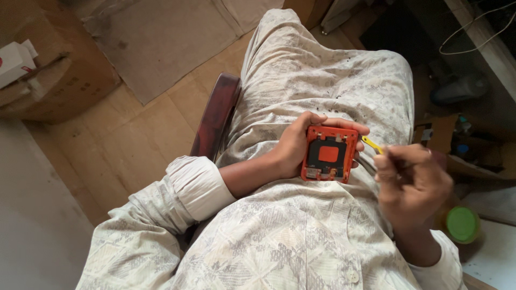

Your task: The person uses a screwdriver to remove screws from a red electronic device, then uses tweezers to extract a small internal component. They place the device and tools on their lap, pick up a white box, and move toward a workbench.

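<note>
1. Down on the person's lap, the left hand [294, 146] gripped an orange square device [329, 154], fingers wrapped over its top edge and thumb at its left side.
2. Its open face showed a dark board with an orange square at the middle.
3. Just beside its right edge, the right hand [411, 182] was closed around a thin yellow tool [372, 144], whose tip pointed at the device.
4. Nearby on the right stood a green lid [462, 224]; a cardboard box [51, 80] sat well apart on the left.
</note>
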`<action>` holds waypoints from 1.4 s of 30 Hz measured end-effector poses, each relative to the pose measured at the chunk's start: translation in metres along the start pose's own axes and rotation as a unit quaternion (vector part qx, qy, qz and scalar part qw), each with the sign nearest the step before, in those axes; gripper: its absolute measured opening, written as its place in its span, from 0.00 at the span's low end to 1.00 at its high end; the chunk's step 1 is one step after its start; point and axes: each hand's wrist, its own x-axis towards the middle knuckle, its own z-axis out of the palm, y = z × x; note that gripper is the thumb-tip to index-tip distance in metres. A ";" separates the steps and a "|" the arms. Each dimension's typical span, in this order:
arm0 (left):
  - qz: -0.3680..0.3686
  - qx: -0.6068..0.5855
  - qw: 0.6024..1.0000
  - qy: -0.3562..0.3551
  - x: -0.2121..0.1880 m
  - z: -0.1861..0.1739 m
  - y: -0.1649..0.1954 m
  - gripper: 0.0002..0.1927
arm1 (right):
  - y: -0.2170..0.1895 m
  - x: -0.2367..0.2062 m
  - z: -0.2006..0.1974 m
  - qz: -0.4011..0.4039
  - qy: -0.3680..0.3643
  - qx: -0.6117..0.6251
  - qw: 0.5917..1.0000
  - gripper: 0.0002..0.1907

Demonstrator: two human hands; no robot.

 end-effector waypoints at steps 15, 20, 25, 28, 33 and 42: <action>-0.035 -0.253 0.967 0.007 0.003 -0.022 -0.004 0.38 | 0.004 0.008 -0.002 0.180 0.004 0.274 0.945 0.06; -0.044 -0.245 0.968 -0.033 0.001 -0.025 -0.001 0.39 | 0.009 -0.003 -0.001 0.123 0.021 0.207 0.970 0.06; -0.066 -0.247 0.966 -0.043 0.000 -0.025 0.001 0.41 | 0.018 -0.012 0.000 0.014 0.042 0.142 0.989 0.07; -0.072 -0.234 0.968 -0.049 0.000 -0.023 0.002 0.42 | 0.021 -0.011 -0.001 0.001 0.037 0.124 0.992 0.07; -0.075 -0.201 0.975 -0.064 -0.003 -0.019 0.005 0.41 | 0.019 -0.010 0.002 0.004 0.047 0.117 0.992 0.06; -0.083 -0.114 0.989 -0.050 -0.006 -0.008 0.010 0.42 | -0.006 0.002 0.000 -0.084 0.006 -0.109 0.991 0.06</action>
